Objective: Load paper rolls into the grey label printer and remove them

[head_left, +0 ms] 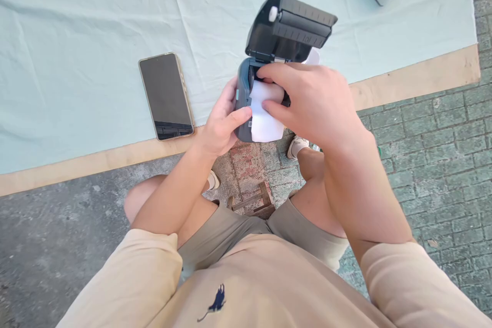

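Fingers of my left hand (222, 124) gripped the small dark grey plastic printer (246, 97), its hinged lid (290, 28) open, held over the near edge of the bench (415, 79). My right hand (307, 102) pinched the white paper roll (265, 113) in its compartment. Left of the printer, a black smartphone (166, 95) lay on the pale green cloth (84, 36).

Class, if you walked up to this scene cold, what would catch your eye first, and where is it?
Centre frame, a small dark printer with its lid flipped up, held just off the table edge. The left hand grips its side while the right hand presses a white paper roll into it. To the left, a dark-screened phone lies on the pale green cloth.
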Demonstrator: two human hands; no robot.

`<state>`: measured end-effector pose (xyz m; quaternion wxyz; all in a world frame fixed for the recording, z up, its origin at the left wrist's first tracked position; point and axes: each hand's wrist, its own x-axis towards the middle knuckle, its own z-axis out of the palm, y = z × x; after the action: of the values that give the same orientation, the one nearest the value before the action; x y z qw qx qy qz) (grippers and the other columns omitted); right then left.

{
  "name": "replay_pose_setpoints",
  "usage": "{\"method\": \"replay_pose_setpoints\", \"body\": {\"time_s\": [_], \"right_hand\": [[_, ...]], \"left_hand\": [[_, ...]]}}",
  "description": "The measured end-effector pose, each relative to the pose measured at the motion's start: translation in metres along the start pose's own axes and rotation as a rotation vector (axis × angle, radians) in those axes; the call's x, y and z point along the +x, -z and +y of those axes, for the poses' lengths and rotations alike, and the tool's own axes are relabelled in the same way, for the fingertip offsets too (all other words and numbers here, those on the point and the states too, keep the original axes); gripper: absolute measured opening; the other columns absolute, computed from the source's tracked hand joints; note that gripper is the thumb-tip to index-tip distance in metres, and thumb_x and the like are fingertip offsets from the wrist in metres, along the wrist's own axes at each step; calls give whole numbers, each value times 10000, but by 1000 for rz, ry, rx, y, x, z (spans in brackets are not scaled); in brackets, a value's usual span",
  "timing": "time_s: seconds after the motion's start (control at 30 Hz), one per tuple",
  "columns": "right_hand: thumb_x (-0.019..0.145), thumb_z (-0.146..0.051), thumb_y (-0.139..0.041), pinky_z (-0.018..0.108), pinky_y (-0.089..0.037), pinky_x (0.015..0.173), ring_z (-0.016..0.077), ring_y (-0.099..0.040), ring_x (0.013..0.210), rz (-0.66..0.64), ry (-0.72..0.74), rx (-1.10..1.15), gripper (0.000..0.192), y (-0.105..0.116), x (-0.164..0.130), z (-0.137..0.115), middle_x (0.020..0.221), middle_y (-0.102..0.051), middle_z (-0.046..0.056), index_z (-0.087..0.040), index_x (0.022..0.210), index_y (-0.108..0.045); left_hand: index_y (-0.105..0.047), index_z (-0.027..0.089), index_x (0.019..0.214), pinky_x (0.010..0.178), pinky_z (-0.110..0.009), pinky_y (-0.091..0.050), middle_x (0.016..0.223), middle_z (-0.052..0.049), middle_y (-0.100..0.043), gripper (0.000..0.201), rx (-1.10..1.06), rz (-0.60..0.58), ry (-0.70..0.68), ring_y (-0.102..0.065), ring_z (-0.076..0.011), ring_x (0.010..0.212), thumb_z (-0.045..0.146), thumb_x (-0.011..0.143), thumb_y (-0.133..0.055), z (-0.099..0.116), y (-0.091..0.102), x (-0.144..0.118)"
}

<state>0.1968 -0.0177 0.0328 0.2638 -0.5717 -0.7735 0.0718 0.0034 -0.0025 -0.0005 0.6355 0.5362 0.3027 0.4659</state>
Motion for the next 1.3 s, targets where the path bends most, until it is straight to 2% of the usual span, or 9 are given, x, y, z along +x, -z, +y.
{"method": "replay_pose_setpoints", "body": {"time_s": [0.13,0.23,0.33,0.47,0.67,0.77,1.07,1.2,1.3], "right_hand": [[817,-176,-629,280,-251,605,192,-625,842,23,-66,81,398,8,-3,-5,1051,-717,5,-270,1200,-682],[784,-169,-639,237,-248,526,147,-681,955,247,64,436,327,16,-5,3,1094,-714,6,-193,1107,-682],[747,-140,-495,238,-169,421,85,-585,705,557,93,1007,348,21,0,27,958,-664,35,-148,1068,-628],[917,-331,-261,258,-119,433,103,-373,537,517,-390,1457,392,13,13,68,962,-564,93,-204,1152,-549],[762,-482,-642,240,-361,503,114,-506,677,572,-406,966,424,-18,15,100,1013,-572,55,-231,1080,-519],[842,-289,-617,286,-543,830,127,-578,909,606,-288,697,261,-22,10,107,1066,-600,46,-221,1081,-539],[843,-118,-628,331,-451,1039,165,-511,1078,453,-313,293,287,-36,21,108,1138,-607,64,-219,1111,-610],[863,-191,-646,297,-463,971,144,-517,999,573,-282,274,207,-44,36,108,1102,-599,57,-229,1064,-615],[807,-127,-624,254,-445,896,110,-512,911,677,-221,325,444,-42,41,112,1037,-606,24,-198,1239,-551]], "left_hand": [[-637,243,1221,714,-228,-620,1071,-29,-698,569,-17,-11,16,-716,-146,912,459,766,-901,-2,0,2],[-656,229,1180,678,-189,-607,998,4,-708,526,-89,38,19,-687,-88,809,461,774,-897,0,-1,4],[-641,195,1189,810,-234,-640,1118,-23,-729,539,-73,86,34,-737,-139,953,499,799,-857,2,-1,6],[-601,192,1206,978,-340,-642,1310,-75,-703,584,-29,76,74,-715,-254,1226,564,807,-812,5,1,7],[-593,195,1207,1066,-370,-619,1330,-81,-701,575,-15,59,69,-634,-289,1386,573,824,-796,4,2,6],[-595,201,1215,1062,-378,-621,1331,-76,-703,582,-2,58,68,-629,-293,1393,590,827,-787,4,1,7],[-621,191,1190,1080,-344,-618,1288,-53,-720,520,-23,66,60,-641,-262,1374,537,839,-787,5,-1,8],[-638,209,1200,1008,-371,-653,1211,-33,-738,485,-43,77,59,-695,-258,1265,496,838,-786,6,-1,7],[-652,234,1214,1053,-389,-641,1263,-31,-730,478,-41,79,52,-651,-265,1345,498,838,-786,6,-2,7]]}}
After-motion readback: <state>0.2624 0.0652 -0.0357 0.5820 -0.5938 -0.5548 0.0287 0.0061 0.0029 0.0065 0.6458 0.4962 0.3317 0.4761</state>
